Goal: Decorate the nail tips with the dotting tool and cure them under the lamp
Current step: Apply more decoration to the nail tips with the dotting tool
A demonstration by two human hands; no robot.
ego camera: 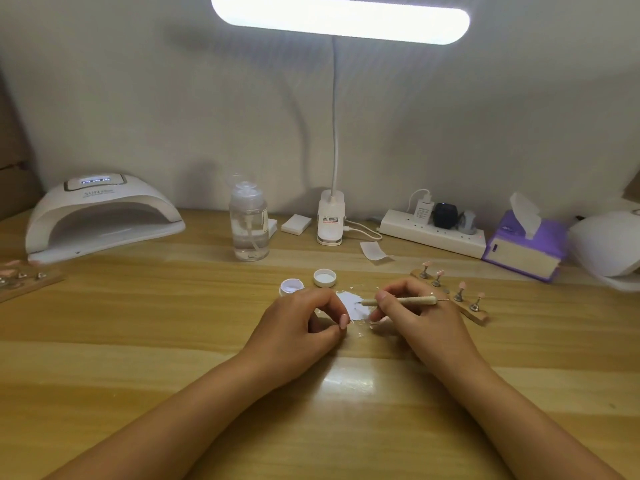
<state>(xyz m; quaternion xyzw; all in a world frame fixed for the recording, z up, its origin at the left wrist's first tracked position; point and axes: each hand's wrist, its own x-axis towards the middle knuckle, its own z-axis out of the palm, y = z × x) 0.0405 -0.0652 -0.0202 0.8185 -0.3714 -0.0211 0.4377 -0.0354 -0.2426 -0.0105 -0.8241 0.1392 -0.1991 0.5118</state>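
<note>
My right hand (419, 317) grips the cream-handled dotting tool (405, 301). The tool lies almost level, its tip pointing left over a small white paper palette (351, 306) smeared with white gel. My left hand (301, 327) rests on the table with curled fingers and pinches a small pink nail tip (344, 321) beside the palette. Just behind it stand an open white gel jar (291, 286) and its lid (325, 277). A wooden holder (479, 317) with several pink nail tips on metal stands lies to the right. The white curing lamp (104, 216) sits at the back left.
A second wooden holder (27, 280) lies at the left edge. Along the back stand a clear pump bottle (248, 223), the desk light's clip base (331, 220), a power strip (433, 233) and a purple tissue box (523, 245). Another white lamp (606, 244) is at far right.
</note>
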